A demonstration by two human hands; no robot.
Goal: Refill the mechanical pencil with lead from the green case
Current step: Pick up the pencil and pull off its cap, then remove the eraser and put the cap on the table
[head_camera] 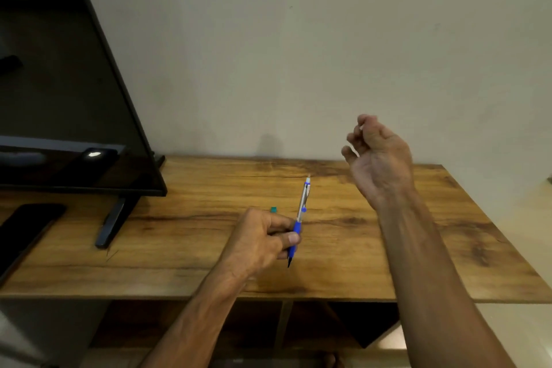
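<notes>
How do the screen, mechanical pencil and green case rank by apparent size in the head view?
1. screen, largest
2. mechanical pencil
3. green case, smallest as seen, but the left hand partly hides it, so unsure

Single wide-angle view from a camera worn on the person's head. It looks forward and down over a wooden table (179, 218) to a pale wall (268, 54) straight ahead. Reaching in from the bottom edge, the left hand (263, 236), gripping a pencil (304, 200), sits close at frame centre, the right hand (379, 158) raised just beyond. A dark screen (59, 84) fills the upper left.
</notes>
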